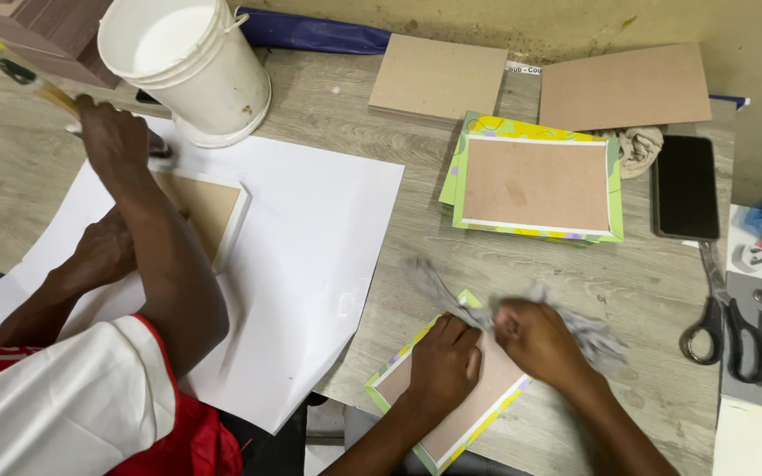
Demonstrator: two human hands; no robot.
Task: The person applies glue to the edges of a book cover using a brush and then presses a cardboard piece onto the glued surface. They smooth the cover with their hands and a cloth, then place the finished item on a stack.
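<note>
1. Near the bottom edge of the table (pixel 381 185), the person's left hand (pixel 443 366) lies flat, fingers released, pressing on a green-bordered board (pixel 451 414).
2. Right hand (pixel 540 339), fingers clenched around a grey cloth (pixel 588 339), rubs the same board.
3. At left, a co-worker's hand (pixel 112 132) holds a brush (pixel 41 84) over a white-edged board (pixel 209 211) on white paper (pixel 319 256), beside a white bucket (pixel 191 66).
4. Scissors (pixel 725 322) lie at right.

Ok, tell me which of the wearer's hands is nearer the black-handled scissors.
Right. The right hand, gripping a crumpled grey cloth, sits left of the black-handled scissors with bare table between; the left hand lies further left, pressing the green-edged board.
</note>
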